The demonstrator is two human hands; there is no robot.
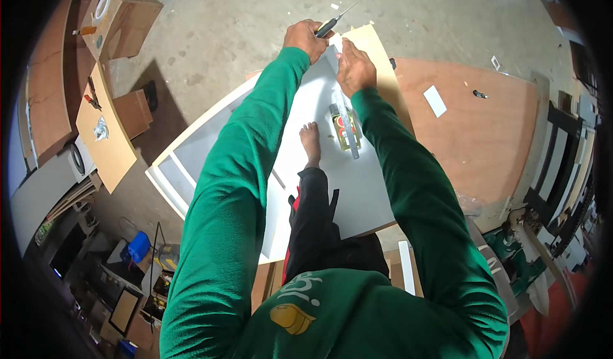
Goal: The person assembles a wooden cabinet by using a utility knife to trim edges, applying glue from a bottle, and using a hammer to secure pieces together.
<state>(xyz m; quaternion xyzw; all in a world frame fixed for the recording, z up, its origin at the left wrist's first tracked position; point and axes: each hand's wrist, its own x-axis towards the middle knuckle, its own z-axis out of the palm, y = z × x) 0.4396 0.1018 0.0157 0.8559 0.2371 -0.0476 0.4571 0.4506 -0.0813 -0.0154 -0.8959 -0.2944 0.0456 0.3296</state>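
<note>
My left hand (308, 38) is closed around a slim black-and-yellow tool (327, 27) whose thin metal blade points away to the upper right. Close beside it, my right hand (357, 70) has its fingers pressed together at the far corner of a white cabinet (319, 97). A small whitish piece shows between the two hands; what the right fingertips grip is hidden. Nearer me on the white panel lies a clear container with yellowish contents (338, 129), and a metal ruler (348, 129) rests across it. My bare foot (310, 139) is on the panel.
Right of the cabinet lies a brown board (472, 116) with a white rectangular piece (435, 101) and a small dark tool (480, 94). On the left, pliers (94, 95) sit on a yellowish board (105, 148); a cardboard box (124, 21) stands behind. Clutter fills the lower left.
</note>
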